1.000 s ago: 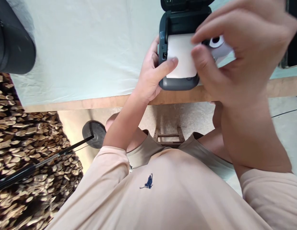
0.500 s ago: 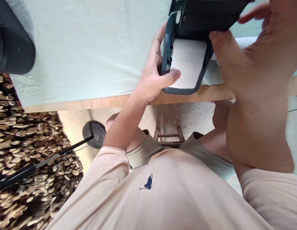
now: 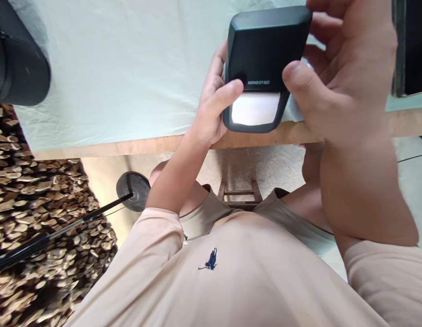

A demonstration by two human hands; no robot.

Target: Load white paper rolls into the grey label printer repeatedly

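A dark label printer (image 3: 265,50) marked NIIMBOT is held over the table's front edge, its lid lying down over the body. White paper (image 3: 255,109) shows at its near end, below the lid. My left hand (image 3: 215,102) grips the printer's left side, with the thumb on top near the lid's lower corner. On the right side, my right hand (image 3: 320,81) holds the printer between the thumb and fingers; part of the fingers is hidden behind it.
The table (image 3: 122,72) has a pale cover and a wooden front edge. A black case (image 3: 20,59) stands at the far left, a dark flat device (image 3: 413,45) at the right. Below are a stand's round base (image 3: 133,190), a wooden stool (image 3: 240,193) and stacked firewood (image 3: 43,190).
The printer's lid has swung down from raised to closed, covering most of the paper. My right hand has moved slightly left and down with it, uncovering the dark device at the right.
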